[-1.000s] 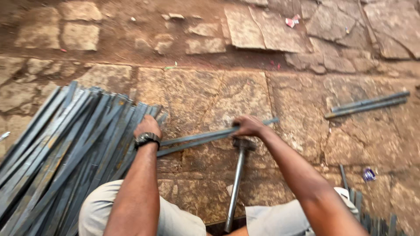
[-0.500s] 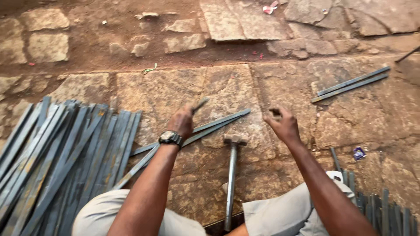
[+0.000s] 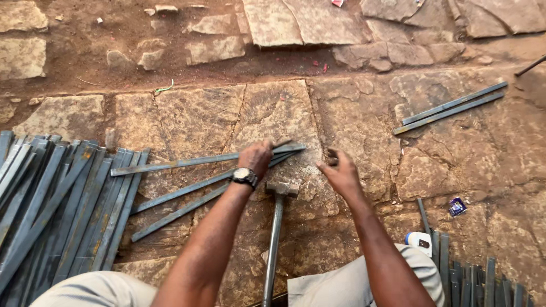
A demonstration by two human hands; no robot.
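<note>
my left hand (image 3: 257,157) on dull grey metal strips (image 3: 187,162), rust-flecked | hammer (image 3: 277,227) all metal, matt | stone floor (image 3: 193,113) rough, cracked, dusty | my wristwatch (image 3: 245,177) shiny metal | trousers (image 3: 352,281) plain cloth

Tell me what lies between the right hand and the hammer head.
Nothing visible does. The right hand hovers open just right of the hammer head, with only bare stone slab between them. The left hand rests on the metal strips beyond the hammer.
</note>
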